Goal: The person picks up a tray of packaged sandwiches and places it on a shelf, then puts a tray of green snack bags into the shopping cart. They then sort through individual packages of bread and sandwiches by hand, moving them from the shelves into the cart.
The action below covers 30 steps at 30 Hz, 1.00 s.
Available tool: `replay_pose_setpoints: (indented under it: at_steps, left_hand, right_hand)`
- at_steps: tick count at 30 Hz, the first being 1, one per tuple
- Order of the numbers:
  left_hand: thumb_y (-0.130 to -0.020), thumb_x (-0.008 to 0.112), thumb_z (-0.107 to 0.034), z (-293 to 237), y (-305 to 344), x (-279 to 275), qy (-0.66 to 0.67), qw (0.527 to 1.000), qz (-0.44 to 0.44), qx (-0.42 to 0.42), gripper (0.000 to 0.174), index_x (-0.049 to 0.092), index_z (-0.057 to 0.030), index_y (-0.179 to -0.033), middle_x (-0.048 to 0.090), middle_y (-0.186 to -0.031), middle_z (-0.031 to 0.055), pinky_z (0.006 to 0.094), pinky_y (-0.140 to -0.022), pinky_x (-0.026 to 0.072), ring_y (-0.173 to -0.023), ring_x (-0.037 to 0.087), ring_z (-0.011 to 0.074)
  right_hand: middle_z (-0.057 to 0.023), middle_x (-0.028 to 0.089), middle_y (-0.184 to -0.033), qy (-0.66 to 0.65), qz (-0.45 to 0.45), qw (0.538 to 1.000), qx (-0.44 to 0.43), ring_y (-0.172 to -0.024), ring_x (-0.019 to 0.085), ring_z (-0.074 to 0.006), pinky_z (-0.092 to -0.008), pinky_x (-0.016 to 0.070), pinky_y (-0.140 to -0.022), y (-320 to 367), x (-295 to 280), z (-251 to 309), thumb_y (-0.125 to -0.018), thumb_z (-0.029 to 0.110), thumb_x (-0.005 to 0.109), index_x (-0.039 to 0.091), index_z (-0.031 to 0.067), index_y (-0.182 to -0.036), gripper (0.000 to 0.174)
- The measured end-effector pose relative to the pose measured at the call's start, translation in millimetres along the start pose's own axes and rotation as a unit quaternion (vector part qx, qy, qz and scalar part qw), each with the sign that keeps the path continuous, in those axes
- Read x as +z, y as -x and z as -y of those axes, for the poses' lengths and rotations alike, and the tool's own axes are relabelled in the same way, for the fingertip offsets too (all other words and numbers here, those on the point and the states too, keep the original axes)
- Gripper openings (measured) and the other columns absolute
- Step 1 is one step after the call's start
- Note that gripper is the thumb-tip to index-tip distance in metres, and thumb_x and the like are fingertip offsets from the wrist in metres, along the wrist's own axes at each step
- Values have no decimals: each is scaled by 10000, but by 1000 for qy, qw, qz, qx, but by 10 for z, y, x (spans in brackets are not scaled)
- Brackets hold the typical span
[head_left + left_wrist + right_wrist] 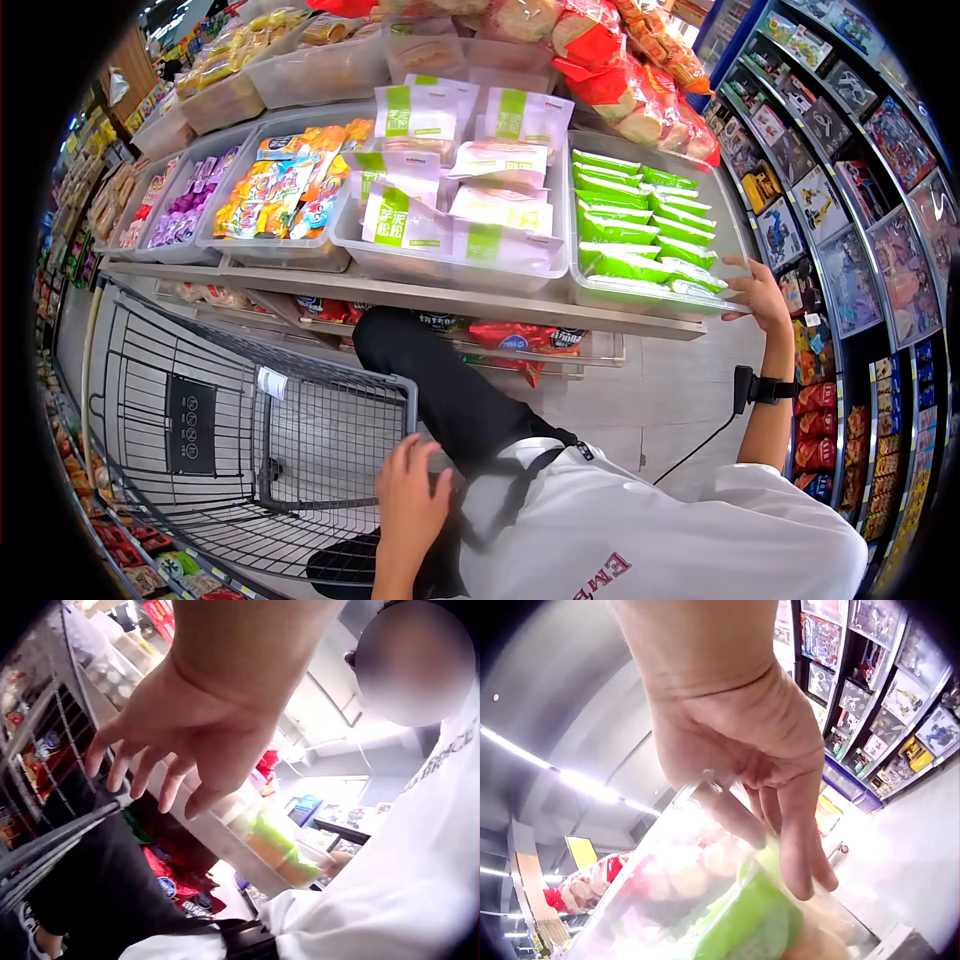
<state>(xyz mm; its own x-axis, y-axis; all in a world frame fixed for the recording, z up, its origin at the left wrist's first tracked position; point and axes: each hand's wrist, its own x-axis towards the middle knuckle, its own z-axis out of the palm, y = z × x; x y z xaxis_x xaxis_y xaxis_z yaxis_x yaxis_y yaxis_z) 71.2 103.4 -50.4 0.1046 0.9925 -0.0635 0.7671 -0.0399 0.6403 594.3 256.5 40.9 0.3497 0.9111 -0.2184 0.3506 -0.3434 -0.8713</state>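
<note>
At the right end of the display, my right hand (pixel 762 297) grips the corner of a clear plastic bin (pixel 640 297) that holds green packets (pixel 622 228). In the right wrist view the hand (pixel 742 742) lies over the bin's rim, its fingers bent down beside a green packet (pixel 754 919). My left hand (pixel 412 500) hovers near the corner of a wire shopping cart (pixel 408 400), holding nothing. Its fingers hang loosely spread in the left wrist view, where the hand (pixel 187 739) is above the cart's bar (pixel 67 834).
Bins of white-and-green packs (pixel 405 215), orange-and-blue packets (pixel 280 190) and purple sweets (pixel 190 205) stand on the wooden ledge (pixel 480 300). Red bags (pixel 520 338) lie below it. A leg (pixel 440 400) is between cart and ledge. Shelves of boxed toys (pixel 845 200) line the right side.
</note>
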Motion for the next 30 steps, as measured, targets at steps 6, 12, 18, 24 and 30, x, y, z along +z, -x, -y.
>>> replay_pose_setpoints:
  at_steps: [6,12,18,24,30]
  left_hand:
    - [-901,668,-208,-772,-780,-20,270,950,109,116,480,506,-14,-1310,547,-1324,192,403,-977,468,-1203,556,342]
    - [-922,665,-302,-1422,-1454,785,357,930,22,82,723,316,41,-1454,473,-1411,216,389,-1038,426,-1303,487,293]
    - [-900,654,-340,-1473,-1777,840,469,877,103,32,847,219,108,-1473,323,-1492,319,398,-1150,275,-1404,334,384]
    - [-866,701,-278,-1560,-1772,788,512,849,85,96,921,154,93,-1507,266,-1548,282,378,-1161,252,-1433,305,339]
    - [-866,713,-250,-1586,-1748,759,540,830,110,87,961,85,13,-1545,184,-1602,208,417,-1185,179,-1486,186,294]
  right_hand:
    - [-225,623,-1050,15,1,1000,6,-772,695,-331,-397,615,-504,-28,9,-17,-832,-12,547,527,-14,-1305,473]
    - [-227,617,-1064,2,29,1000,-7,-747,691,-314,-386,610,-496,-46,-23,-38,-831,-4,549,521,-30,-1308,478]
    - [-230,627,-1111,18,16,1000,-2,-752,712,-328,-380,614,-498,-73,-9,-50,-846,-5,520,511,-15,-1330,484]
    - [-199,628,-1068,32,17,999,15,-756,694,-292,-364,618,-523,-91,-40,-13,-838,17,559,530,12,-1327,490]
    - [-185,620,-1069,34,3,999,43,-773,684,-283,-389,620,-526,-123,-34,-16,-839,5,550,547,26,-1316,477]
